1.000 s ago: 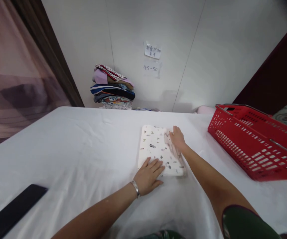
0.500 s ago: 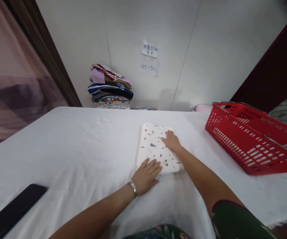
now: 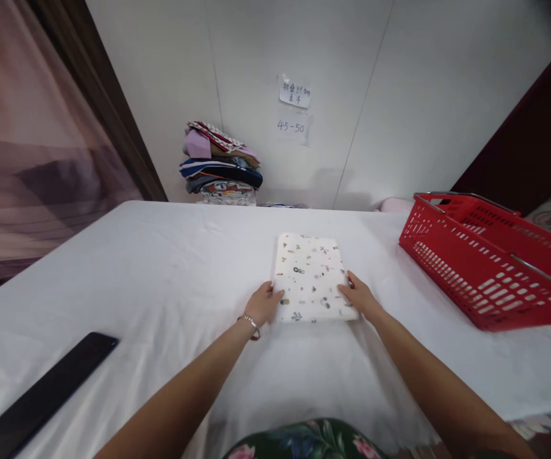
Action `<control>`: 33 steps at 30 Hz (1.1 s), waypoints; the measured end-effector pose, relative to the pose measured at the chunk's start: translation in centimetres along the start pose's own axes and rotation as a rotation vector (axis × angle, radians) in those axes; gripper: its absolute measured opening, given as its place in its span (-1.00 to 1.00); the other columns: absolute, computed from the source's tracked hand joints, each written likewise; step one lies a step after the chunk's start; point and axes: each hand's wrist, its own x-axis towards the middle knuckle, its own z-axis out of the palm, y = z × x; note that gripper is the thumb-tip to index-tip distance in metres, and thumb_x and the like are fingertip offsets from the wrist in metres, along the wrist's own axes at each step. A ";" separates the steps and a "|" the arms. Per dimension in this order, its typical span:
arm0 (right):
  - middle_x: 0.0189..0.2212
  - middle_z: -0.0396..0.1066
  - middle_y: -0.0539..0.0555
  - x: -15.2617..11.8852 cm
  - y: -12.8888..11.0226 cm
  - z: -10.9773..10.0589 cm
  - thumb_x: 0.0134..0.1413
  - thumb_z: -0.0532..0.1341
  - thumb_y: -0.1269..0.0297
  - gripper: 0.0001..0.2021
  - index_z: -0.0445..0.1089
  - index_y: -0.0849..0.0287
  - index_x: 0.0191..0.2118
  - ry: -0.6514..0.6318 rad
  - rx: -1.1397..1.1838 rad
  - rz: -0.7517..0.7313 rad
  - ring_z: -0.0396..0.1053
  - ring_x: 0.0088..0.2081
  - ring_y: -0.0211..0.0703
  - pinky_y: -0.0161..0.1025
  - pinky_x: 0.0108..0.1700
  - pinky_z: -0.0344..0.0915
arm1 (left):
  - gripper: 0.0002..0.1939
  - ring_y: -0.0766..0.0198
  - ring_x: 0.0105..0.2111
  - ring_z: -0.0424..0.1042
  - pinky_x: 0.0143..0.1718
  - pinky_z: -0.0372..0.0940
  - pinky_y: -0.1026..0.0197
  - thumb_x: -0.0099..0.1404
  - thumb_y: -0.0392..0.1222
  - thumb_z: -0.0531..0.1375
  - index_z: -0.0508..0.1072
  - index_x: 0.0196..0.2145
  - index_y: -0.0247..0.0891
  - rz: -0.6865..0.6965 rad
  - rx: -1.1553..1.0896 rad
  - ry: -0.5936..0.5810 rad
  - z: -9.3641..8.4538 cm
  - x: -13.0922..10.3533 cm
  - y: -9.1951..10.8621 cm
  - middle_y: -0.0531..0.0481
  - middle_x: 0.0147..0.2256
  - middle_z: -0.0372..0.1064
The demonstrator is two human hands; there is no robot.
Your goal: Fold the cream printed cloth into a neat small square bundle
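A folded white cloth [image 3: 310, 274] with small printed motifs lies on the white-covered table [image 3: 170, 268] before me. My left hand [image 3: 263, 302], with a silver bracelet at the wrist, grips the cloth's left edge, its thumb on top. At the opposite edge, my right hand [image 3: 359, 296] holds the cloth the same way, thumb above and fingers along the side. The fingers under the edges are partly hidden.
A red plastic basket [image 3: 476, 268] with metal handles stands at the right. On the left lies a long black flat object [image 3: 46, 392]. Several folded fabrics [image 3: 222, 162] are stacked beyond the far edge, against a white wall [image 3: 275, 38] with paper labels [image 3: 294, 92].
Both hands have gone from lying flat on the cloth to gripping its left and right edges. The right hand came nearer to me; the view shifted slightly.
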 end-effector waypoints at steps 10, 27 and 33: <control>-0.15 0.35 0.08 -5.2 -1.9 2.1 -0.14 0.25 0.19 -0.24 -0.01 0.08 0.23 -0.176 0.228 0.026 0.38 -0.31 -0.20 -0.29 -0.31 0.35 | -0.43 0.22 -0.25 0.47 -0.26 0.32 0.28 0.08 -0.18 0.20 0.25 0.07 -0.28 0.028 0.097 -0.001 -4.0 3.8 2.1 -0.11 -0.17 0.45; -0.05 0.38 0.11 5.5 -8.3 2.2 0.02 0.10 0.13 -0.63 0.38 0.20 -0.08 -0.078 -0.008 -0.102 0.31 -0.06 -0.13 -0.23 -0.07 0.27 | -0.60 0.10 0.13 0.17 0.19 -0.02 0.02 0.19 0.00 0.10 0.39 -0.04 -0.18 0.356 0.455 0.332 -8.2 0.1 -4.2 -0.09 0.06 0.30; 0.06 0.28 0.24 7.7 -10.1 3.8 -0.12 0.26 0.10 -0.48 0.36 0.25 -0.01 -0.247 -0.222 -0.068 0.26 0.03 0.01 -0.15 -0.01 0.20 | -0.60 0.05 0.18 0.07 0.20 -0.13 -0.16 0.25 0.04 0.04 0.38 -0.04 -0.16 0.523 0.467 0.284 -4.9 -5.2 -5.6 -0.10 0.11 0.23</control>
